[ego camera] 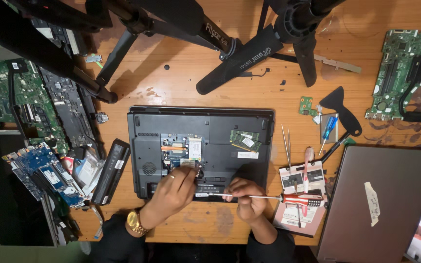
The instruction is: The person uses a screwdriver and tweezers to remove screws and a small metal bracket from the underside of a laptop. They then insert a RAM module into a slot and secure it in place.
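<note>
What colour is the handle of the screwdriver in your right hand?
Red with black grip, on the screwdriver held by the right hand; head view.

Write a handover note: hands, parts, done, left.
Left hand: fingertips on a small part in the open bay of the laptop; what it grips is hidden.
Right hand: holds the red-handled screwdriver, tip pointing left at the laptop's near edge.
Laptop lies bottom up on the table. Battery lies to its left; tweezers to its right.
Done: bay cover off, battery out.
Left: memory stick sits in its slot.
</note>
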